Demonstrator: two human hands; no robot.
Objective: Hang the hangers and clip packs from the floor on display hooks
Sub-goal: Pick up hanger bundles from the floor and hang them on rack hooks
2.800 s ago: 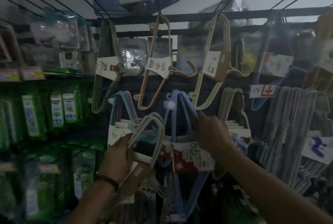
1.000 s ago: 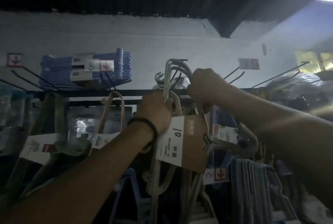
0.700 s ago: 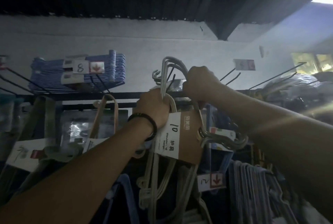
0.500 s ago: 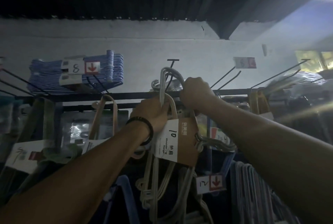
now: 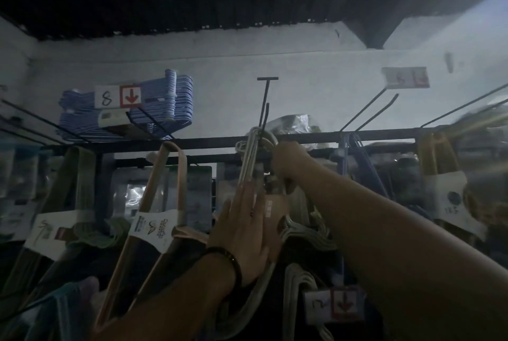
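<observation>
Fingers [image 5: 246, 200] of our left hand [image 5: 242, 233] lie straight, together, flat on the hanger pack [image 5: 248, 156]; above them our right hand [image 5: 287, 163] grips it.

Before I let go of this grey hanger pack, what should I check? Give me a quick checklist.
1. Top loop of the grey hanger pack sits at the base of the black hook: ok.
2. Loop fully seated over the hook: cannot tell, too dim.
3. Grip of the right hand near the pack's top: ok.
4. Flat left hand steadies the pack: ok.
5. Neighbouring pink hanger pack hangs apart on the left: ok.
</observation>
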